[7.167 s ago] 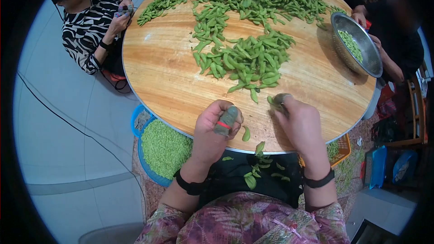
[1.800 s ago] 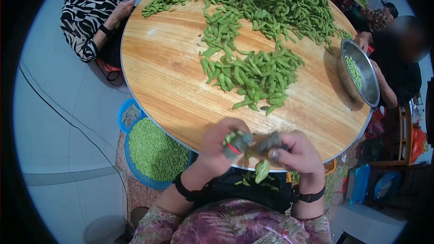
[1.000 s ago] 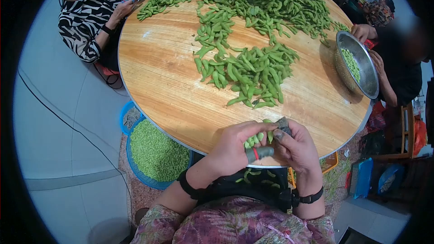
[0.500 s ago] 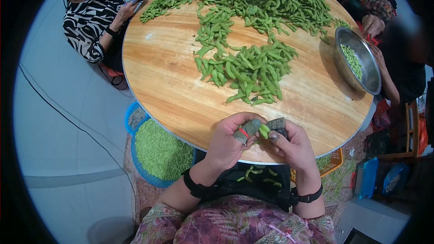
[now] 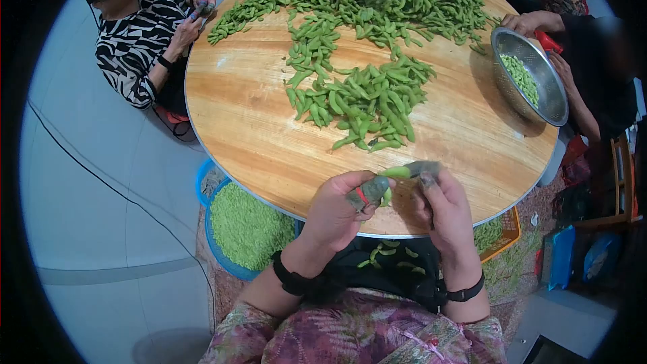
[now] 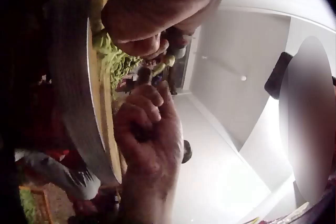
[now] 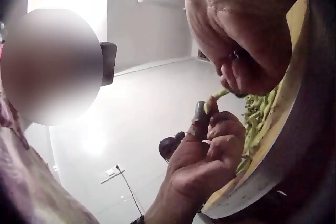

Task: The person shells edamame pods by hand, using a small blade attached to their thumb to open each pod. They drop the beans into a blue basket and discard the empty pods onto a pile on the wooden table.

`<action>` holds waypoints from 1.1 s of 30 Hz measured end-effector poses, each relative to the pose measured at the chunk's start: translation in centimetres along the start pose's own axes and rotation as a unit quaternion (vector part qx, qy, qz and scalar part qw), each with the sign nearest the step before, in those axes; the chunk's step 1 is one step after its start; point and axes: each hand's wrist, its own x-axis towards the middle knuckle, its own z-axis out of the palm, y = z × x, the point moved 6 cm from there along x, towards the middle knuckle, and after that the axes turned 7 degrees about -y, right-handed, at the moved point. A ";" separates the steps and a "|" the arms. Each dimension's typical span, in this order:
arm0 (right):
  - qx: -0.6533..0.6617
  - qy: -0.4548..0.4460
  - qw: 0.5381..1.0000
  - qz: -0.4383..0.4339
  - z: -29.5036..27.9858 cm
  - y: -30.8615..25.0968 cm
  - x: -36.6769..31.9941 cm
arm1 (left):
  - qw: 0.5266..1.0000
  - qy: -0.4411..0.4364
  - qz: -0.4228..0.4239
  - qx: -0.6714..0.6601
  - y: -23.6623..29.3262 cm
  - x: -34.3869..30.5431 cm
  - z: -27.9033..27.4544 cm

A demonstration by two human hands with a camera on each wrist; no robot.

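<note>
Over the near edge of the round wooden table (image 5: 249, 121), both hands work on a green soybean pod (image 5: 396, 172). My left hand (image 5: 333, 212) pinches one end; a grey-green wrap with a red band covers its thumb. Another bit of green (image 5: 386, 198) shows beside that thumb. Fingers of my right hand (image 5: 448, 199) are curled at the pod's other end, with a dark wrap on the index finger. In the right wrist view the pod (image 7: 220, 92) spans from the left fingertips to the right hand. Beyond the hands lies a loose pile of pods (image 5: 377, 98).
A large heap of pods (image 5: 391, 0) covers the far side. At right, a person holds a metal colander (image 5: 554, 98) with shelled beans. Below left stands a blue basin (image 5: 210, 229) of shelled beans, below right an orange crate (image 5: 515, 229). Another person (image 5: 141, 40) sits at left.
Seven seconds ago the right hand was at the pod pile, apart from the left. Over the last half second the right hand has shifted slightly away, and the pod between the hands shows longer.
</note>
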 end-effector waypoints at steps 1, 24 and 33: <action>0.051 -0.041 0.997 0.037 0.4 0.5 -0.1 | 0.999 0.009 0.010 -0.045 0.1 -0.1 0.1; -0.089 -0.079 0.991 -0.060 2.5 0.8 -0.3 | 0.974 0.017 0.087 0.210 0.3 -0.1 0.2; -0.087 -0.048 0.994 0.040 0.9 1.1 0.5 | 0.956 0.052 0.125 0.261 1.1 0.1 -0.6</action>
